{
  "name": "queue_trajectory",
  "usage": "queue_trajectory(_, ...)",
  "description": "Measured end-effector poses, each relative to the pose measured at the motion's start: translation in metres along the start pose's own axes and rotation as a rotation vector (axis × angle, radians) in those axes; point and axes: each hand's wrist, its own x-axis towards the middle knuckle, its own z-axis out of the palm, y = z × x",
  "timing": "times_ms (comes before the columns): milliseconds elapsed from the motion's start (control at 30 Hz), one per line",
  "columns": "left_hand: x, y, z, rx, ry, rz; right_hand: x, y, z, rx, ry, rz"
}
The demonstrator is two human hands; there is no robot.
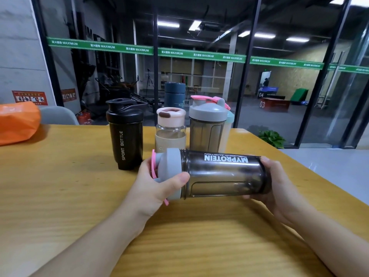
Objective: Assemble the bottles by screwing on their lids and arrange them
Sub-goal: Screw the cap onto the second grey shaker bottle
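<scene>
1. Left hand (157, 182) grips the grey lid (173, 172); right hand (273, 182) clasps the smoky bottle (223, 174), held sideways above the table (79, 196).
2. Advice: keep threads square; twist until snug; stand it beside the capped bottles.

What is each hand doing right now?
Left hand: closed around the grey lid of the smoky bottle.
Right hand: closed on that bottle's base, holding it sideways above the table.
</scene>
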Motion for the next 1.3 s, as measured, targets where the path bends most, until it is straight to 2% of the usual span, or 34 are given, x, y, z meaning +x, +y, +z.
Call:
queue_trajectory(300,-0.001,0.004,-0.001,0.08,0.013,0.053,0.0,-0.003,-0.007,-0.141,-0.18,0.096)
queue_trajectory(500,-0.005,0.006,0.001,0.125,0.004,0.026,0.0,-0.005,-0.011,-0.157,-0.211,-0.046)
queue_trajectory(733,0.002,0.0,-0.001,-0.027,0.003,-0.044,-0.001,-0.002,-0.01,-0.179,-0.239,-0.205)
queue_trajectory(933,0.003,-0.001,-0.004,-0.091,-0.045,-0.092,-0.001,-0.002,-0.013,-0.196,-0.289,-0.245)
queue_trajectory(1067,0.003,0.0,-0.005,0.009,-0.022,-0.003,-0.001,-0.003,-0.012,-0.176,-0.282,-0.21)
queue_trajectory(1300,-0.004,0.006,0.0,0.089,-0.034,0.057,0.0,-0.005,-0.014,-0.195,-0.315,-0.018)
